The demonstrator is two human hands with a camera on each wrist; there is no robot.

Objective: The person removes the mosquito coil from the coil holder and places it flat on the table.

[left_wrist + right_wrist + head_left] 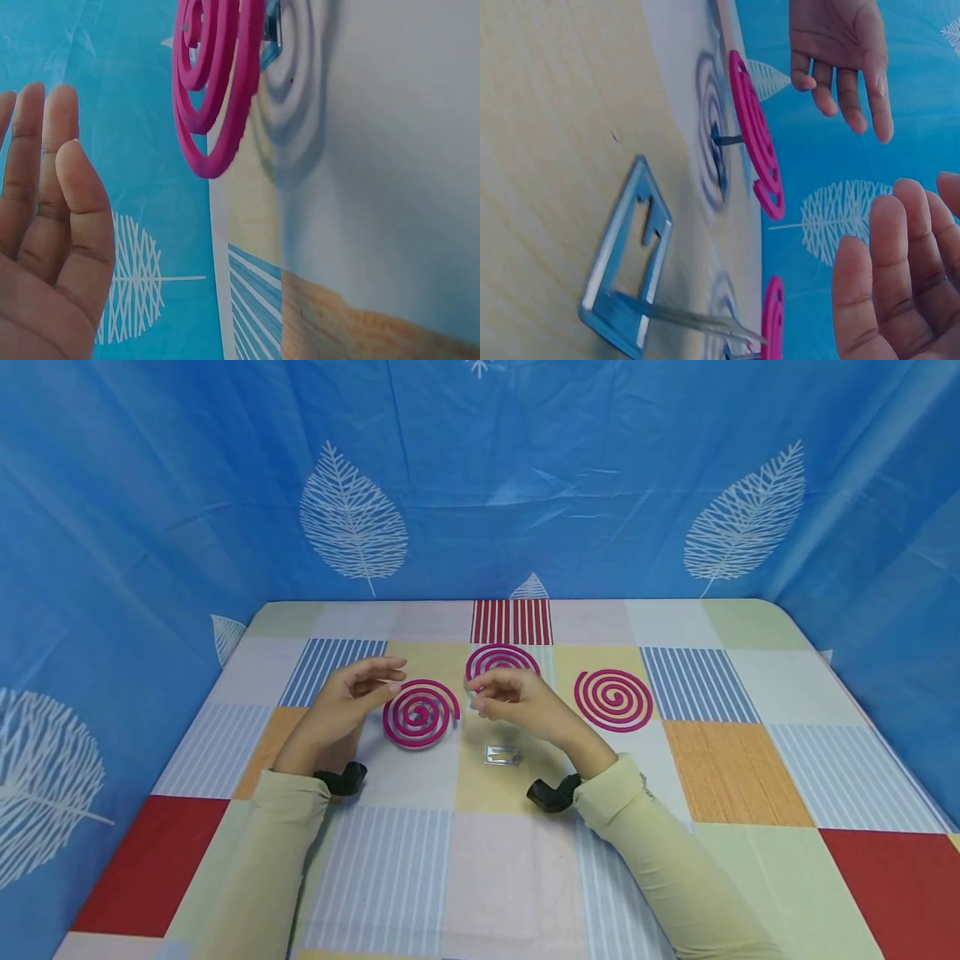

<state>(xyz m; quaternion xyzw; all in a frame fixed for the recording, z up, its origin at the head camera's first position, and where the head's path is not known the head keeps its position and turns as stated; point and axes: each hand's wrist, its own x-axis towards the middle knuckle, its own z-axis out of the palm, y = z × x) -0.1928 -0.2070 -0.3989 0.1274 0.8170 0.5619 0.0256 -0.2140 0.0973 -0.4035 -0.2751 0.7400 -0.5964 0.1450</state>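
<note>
Two sets of fingers (384,663), slightly bent and spread, are holding nothing; the left hand (335,706) and right hand (525,697) are hovering apart, palms inward. One magenta left coil (418,717) is sitting just beside the left hand, raised on a stand. One far coil (501,655) is showing partly behind the right hand. One bare metal stand (501,755) is resting between the wrists on the patchwork tabletop (517,877). One right coil (615,697) is occupying the right side. Blue leaf-print sheeting (540,485) is hanging beyond.
</note>
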